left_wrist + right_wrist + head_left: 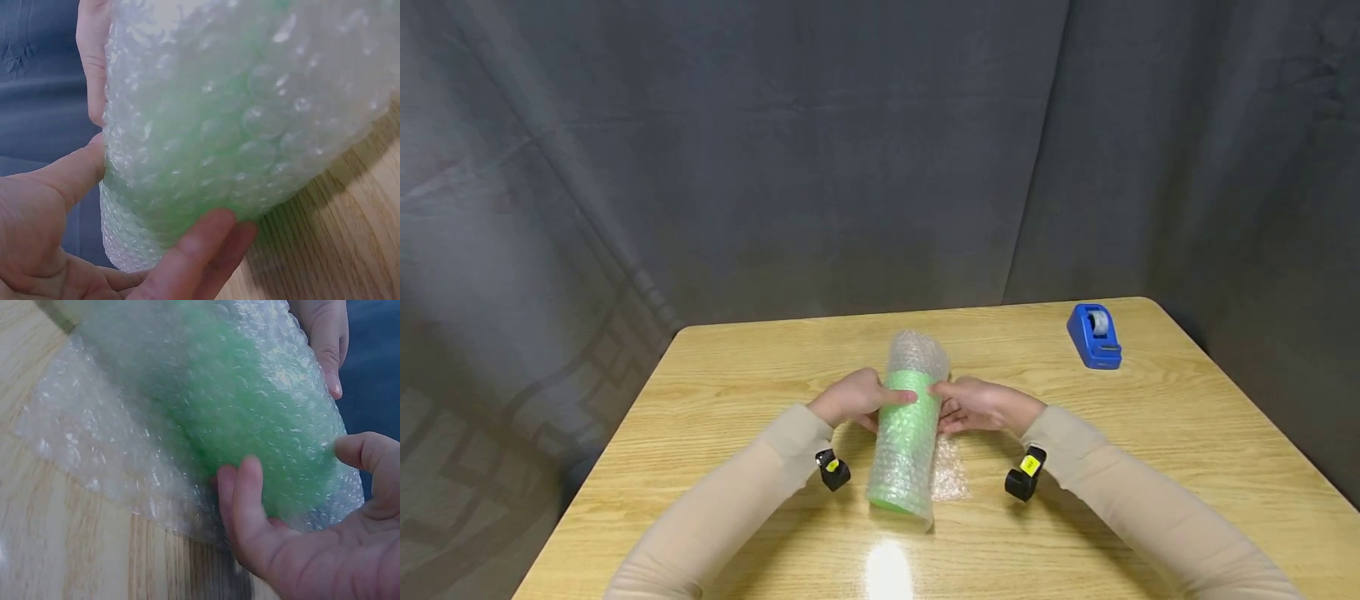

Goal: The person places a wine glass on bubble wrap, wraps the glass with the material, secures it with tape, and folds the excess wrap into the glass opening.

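A green cylindrical object (897, 425) lies rolled in clear bubble wrap (917, 354) at the middle of the table, its kind blurred by the wrap. My left hand (867, 398) grips the roll from the left, thumb on top and fingers down its side. From the right, my right hand (977, 406) holds it too, thumb on the upper surface. In the left wrist view, fingertips (212, 228) press the bubbled side low down. A loose flap of bubble wrap (81, 419) spreads flat on the wood in the right wrist view.
A blue tape dispenser (1093, 337) with a roll of clear tape stands at the back right of the wooden table (737, 375). Dark grey curtains (820, 167) hang behind the table and at both sides.
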Motion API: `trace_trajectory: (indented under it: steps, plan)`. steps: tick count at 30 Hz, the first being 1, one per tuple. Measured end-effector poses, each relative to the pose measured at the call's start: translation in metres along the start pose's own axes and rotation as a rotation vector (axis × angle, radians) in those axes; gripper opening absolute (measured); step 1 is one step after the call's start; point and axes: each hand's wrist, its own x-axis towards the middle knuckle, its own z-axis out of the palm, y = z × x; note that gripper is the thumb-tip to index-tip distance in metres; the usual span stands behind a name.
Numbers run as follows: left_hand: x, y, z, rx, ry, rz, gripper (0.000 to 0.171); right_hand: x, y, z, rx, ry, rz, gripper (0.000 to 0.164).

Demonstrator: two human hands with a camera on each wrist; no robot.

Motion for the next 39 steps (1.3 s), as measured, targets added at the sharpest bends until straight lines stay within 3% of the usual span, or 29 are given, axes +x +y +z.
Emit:
trace_trajectory:
  steps: [8, 16, 31, 39]
  plan:
    - [0.004, 0.001, 0.001, 0.041, -0.011, 0.011, 0.053, 0.000, -0.002, 0.000, 0.118, 0.008, 0.017, 0.045]
    - [0.004, 0.002, 0.001, 0.061, 0.003, 0.003, 0.053, 0.001, -0.008, 0.003, 0.063, 0.029, 0.044, 0.050]
    - [0.001, 0.002, 0.004, 0.063, -0.002, 0.017, 0.055, 0.002, -0.007, 0.007, -0.013, -0.017, 0.008, 0.051]
    - [0.009, -0.008, -0.009, -0.105, -0.114, -0.024, 0.043, 0.001, -0.009, 0.008, -0.043, 0.003, 0.009, 0.048]
